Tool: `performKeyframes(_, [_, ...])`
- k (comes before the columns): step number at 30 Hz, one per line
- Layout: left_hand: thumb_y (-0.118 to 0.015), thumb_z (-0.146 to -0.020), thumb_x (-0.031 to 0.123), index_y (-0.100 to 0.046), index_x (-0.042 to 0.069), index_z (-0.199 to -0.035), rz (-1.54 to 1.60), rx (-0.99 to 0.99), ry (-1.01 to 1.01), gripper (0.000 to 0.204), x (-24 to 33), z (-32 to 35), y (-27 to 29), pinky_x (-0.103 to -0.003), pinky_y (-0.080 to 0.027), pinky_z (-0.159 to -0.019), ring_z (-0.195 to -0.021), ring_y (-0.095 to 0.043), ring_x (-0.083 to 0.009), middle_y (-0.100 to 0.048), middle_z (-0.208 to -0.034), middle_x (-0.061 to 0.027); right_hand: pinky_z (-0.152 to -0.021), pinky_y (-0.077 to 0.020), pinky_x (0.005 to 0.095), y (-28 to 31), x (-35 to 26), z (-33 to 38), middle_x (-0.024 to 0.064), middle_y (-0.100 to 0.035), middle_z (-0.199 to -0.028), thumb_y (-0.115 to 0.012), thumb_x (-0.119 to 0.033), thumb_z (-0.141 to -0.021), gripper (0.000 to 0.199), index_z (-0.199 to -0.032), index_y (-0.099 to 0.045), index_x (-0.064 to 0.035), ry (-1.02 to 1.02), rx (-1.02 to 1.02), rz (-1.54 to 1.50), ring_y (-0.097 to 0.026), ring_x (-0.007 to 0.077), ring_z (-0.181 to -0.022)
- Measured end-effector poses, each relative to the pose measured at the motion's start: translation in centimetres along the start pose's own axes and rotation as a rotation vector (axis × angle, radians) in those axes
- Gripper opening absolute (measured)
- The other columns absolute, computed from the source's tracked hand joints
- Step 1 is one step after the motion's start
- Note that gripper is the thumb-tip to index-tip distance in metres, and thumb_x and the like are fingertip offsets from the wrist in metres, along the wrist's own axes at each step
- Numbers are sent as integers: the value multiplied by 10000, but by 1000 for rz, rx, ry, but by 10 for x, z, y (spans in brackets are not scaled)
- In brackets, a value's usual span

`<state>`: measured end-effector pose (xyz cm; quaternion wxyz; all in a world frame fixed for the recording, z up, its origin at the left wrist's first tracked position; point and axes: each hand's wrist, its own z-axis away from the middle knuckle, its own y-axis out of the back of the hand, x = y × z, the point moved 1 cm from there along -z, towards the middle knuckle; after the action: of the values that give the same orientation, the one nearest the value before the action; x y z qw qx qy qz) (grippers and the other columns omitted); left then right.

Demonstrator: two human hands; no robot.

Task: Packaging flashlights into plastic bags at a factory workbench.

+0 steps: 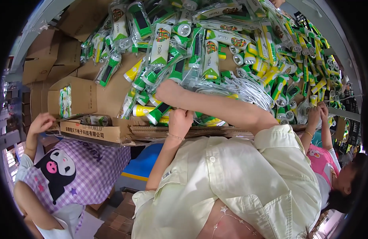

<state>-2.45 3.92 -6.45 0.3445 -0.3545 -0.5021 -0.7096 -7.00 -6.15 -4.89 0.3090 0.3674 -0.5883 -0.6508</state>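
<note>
Green-and-white flashlights (159, 46) heaped before your two hands

Your right arm crosses your body, its hand (168, 92) bent down over the near edge of the pile; its fingertips are hidden, so you cannot tell whether they pinch anything. Your left hand (181, 120) is just below it, fingers curled in—what they grip, if anything, does not show. A green flashlight with a dark panel (159, 113) lies tilted just left of that hand, beside a yellow flashlight (141, 110). White cables (251, 92) lie bundled beyond your right forearm. To your left—past a cardboard carton (90, 129)—is a co-worker's hand (41, 122).
</note>
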Motion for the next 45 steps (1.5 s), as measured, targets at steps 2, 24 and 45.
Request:
performKeyframes(2, [-553,-855,106,-661,-32,-838,-25,71,-149,176,0,1,1,-265,-446,-410,-416,-577,-132,-593,-518,-92,-536,-509,381,9,5,1,73,-641,-672,-621,-109,-670,53,-666,-673,-100,-23,-31,-31,-649,242,-667])
performKeyframes(24, [-594,-866,160,-667,2,-996,56,113,-128,217,11,-11,14,-225,-401,-458,-463,-530,-61,-552,-506,-49,-538,-493,345,41,19,172,74,-637,-732,-611,-106,-701,61,-721,-663,-80,-519,-261,192,-652,224,-705])
performKeyframes(45, [-595,-826,-35,-627,-68,-906,400,124,-63,92,8,-7,32,-202,-495,-566,-654,-623,-109,-652,-758,-80,-938,-338,443,33,10,121,-41,-578,-755,-677,-264,-723,153,-801,-603,-156,-228,576,-392,-560,151,-758])
